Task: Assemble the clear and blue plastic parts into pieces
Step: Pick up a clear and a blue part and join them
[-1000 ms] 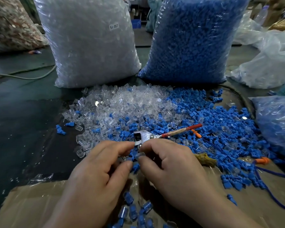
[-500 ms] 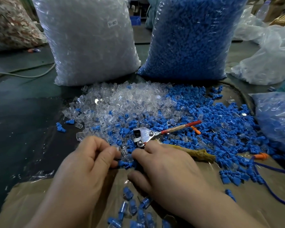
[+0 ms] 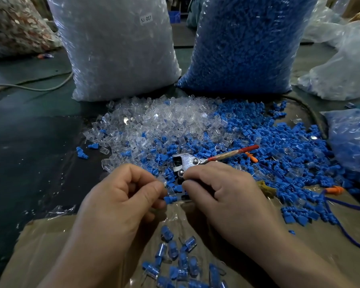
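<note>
Two hands meet mid-frame. The left hand (image 3: 123, 196), fingers curled, pinches a small blue ribbed plastic plug (image 3: 170, 198). Its long axis is level and its free end points to 3 o'clock, presumably presented for capping. The right hand (image 3: 222, 196) is curled; whether it holds anything cannot be determined. Assembled clear-and-blue pieces (image 3: 175, 256) lie at 6 o'clock.

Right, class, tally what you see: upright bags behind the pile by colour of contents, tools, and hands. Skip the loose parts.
Clear-parts bag: 1
Blue-parts bag: 1
Tool: 1
Hands: 2, left hand pinching a blue part, right hand
Total: 5
</note>
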Motion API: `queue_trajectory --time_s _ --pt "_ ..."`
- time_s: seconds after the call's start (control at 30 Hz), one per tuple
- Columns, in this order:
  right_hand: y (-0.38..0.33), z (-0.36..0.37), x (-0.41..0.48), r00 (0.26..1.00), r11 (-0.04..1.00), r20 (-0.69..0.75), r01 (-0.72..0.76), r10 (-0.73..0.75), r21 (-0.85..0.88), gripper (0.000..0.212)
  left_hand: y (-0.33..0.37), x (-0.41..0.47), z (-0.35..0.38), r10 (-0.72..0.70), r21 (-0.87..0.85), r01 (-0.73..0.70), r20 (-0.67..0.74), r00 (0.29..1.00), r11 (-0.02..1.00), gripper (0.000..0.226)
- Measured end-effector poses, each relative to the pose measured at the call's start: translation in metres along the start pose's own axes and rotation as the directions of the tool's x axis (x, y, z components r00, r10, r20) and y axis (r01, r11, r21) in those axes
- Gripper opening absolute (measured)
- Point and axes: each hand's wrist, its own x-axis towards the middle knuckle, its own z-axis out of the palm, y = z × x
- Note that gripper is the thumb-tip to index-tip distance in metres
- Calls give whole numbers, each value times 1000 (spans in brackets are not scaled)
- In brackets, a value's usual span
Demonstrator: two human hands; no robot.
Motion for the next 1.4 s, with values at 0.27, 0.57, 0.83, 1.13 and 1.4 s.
queue_trajectory --time_s 0.27,0.57,0.83,1.13,1.4 --pt "-11 -10 -7 995 890 56 -97 81 446 10 2 -2 7 -64 -182 81 98 993 980 30" --pt "-12 -6 -11 982 982 25 188 -188 -25 15 3 -4 8 -62 -178 91 159 985 980 9" --pt "-7 -8 -10 966 966 -29 258 -259 -37 20 3 -3 6 -34 -265 88 200 979 960 32" --pt "20 -20 4 985 831 103 -60 140 -553 73 -5 1 3 -53 -88 59 66 996 994 27" --pt "25 -25 14 972 760 154 -35 177 -649 62 -8 4 0 -97 -135 106 74 993 985 25"
